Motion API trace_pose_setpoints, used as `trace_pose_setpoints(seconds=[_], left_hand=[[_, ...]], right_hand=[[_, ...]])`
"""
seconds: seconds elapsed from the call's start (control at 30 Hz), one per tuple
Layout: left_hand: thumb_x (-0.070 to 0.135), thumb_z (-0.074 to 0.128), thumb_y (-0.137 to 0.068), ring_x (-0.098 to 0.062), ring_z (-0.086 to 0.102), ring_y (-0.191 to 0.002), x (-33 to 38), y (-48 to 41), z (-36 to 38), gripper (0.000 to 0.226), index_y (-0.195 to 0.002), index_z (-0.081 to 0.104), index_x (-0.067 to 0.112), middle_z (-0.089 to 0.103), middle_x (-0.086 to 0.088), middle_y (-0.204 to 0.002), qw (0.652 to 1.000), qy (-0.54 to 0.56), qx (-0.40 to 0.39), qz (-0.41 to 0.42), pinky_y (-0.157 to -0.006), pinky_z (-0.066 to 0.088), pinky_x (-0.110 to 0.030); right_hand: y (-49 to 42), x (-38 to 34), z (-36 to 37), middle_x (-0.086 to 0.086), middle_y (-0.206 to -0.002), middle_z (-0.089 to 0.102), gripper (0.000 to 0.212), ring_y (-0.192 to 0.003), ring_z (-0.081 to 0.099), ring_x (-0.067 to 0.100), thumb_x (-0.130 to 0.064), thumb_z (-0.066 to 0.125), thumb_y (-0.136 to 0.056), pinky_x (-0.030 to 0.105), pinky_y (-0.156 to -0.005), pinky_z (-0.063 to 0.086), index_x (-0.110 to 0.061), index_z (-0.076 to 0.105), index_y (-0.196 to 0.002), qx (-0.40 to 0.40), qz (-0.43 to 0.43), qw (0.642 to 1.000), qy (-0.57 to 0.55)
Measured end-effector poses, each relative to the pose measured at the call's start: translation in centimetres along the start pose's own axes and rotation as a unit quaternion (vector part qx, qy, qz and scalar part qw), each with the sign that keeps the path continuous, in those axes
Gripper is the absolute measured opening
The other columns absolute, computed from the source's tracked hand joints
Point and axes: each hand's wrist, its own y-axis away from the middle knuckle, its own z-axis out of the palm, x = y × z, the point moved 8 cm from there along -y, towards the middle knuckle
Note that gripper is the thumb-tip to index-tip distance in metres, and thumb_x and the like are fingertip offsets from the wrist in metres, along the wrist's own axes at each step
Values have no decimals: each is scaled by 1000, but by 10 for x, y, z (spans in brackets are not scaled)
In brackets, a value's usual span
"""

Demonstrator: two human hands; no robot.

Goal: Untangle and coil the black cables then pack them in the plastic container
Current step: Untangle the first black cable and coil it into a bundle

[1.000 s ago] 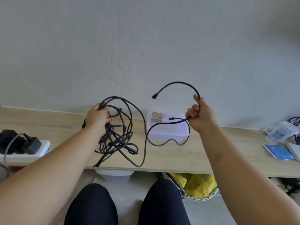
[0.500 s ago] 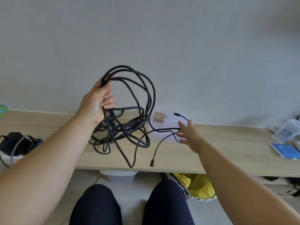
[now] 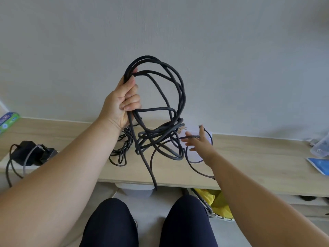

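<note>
My left hand (image 3: 122,102) grips a bundle of tangled black cables (image 3: 165,97) and holds it up in front of the wall, loops standing above the fist and strands hanging down onto the wooden shelf (image 3: 249,157). One loose end dangles past the shelf's front edge. My right hand (image 3: 199,145) reaches forward with straight fingers, touching a thin black cable over the clear plastic container (image 3: 197,155), which is mostly hidden behind the hand and cables. A small brown plug (image 3: 183,130) shows at the container's back left.
A white power strip with black adapters (image 3: 30,154) lies at the shelf's left. A green packet (image 3: 8,121) is at far left. A clear lidded tub (image 3: 320,148) and a blue pack (image 3: 320,166) sit at right. A basket with yellow bag (image 3: 217,204) stands under the shelf.
My left hand raised the cable bundle higher. My right hand let go of the thin cable end, dropped toward the container with fingers opened, and now touches a strand there.
</note>
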Motion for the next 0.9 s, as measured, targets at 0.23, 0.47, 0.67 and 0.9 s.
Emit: trace_pose_setpoints(seconds=[0.23,0.47,0.67,0.9], left_hand=[[12,37,-100,-1,27,-29,3,-3,-20,23,-97,59,19,31,11,-45,994,19,104,37,-30,26,-10],[9,40,-100,-4,27,-33,21,11,-101,20,-86,51,17,31,9,-44,927,-162,328,83,-36,27,-16],[12,46,-98,-6,32,-41,18,29,-127,13,-101,57,18,35,1,-59,851,-341,393,72,-40,35,-20],[19,46,-98,-10,46,-46,-22,14,-119,20,-117,54,16,46,0,-65,825,-473,308,-2,-57,43,-31]], right_hand=[[15,6,13,18,-73,59,65,-64,58,24,-15,50,-97,42,-87,50,-21,15,-151,-53,44,991,-114],[25,-18,-37,12,-80,67,97,-59,55,18,-2,68,-83,31,-66,46,-32,5,-150,-33,-51,998,-6],[35,-46,-59,-5,-73,72,22,-50,50,1,-14,72,-82,18,-56,42,-18,62,-101,1,-91,975,202],[40,-124,-77,-6,-48,38,10,-45,31,10,-23,53,-96,20,-43,30,-18,60,-93,93,-144,970,-174]])
